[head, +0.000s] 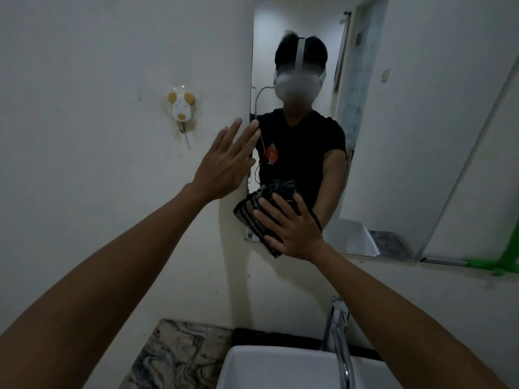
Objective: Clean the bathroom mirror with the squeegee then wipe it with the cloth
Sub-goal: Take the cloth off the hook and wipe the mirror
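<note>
Cloth (250, 211) lies pressed on the mirror's (379, 164) lower corner under your flat, spread right hand (292, 228), left hand (224, 161) open up-left, likely squeegee (500, 263) idle far right; wiping stage seems under way.

mirror (365, 136): glossy glass | cloth (250, 214): matt striped woven fabric | near-right tap (341, 346): shiny metal | basin (280, 369): smooth glossy white | near-left counter (174, 357): veined polished stone | left wall (84, 80): matt paint

left hand (224, 161), right hand (292, 228): bare | shirt (306, 136): black, red emblem (271, 154) | headset (297, 85): white
</note>
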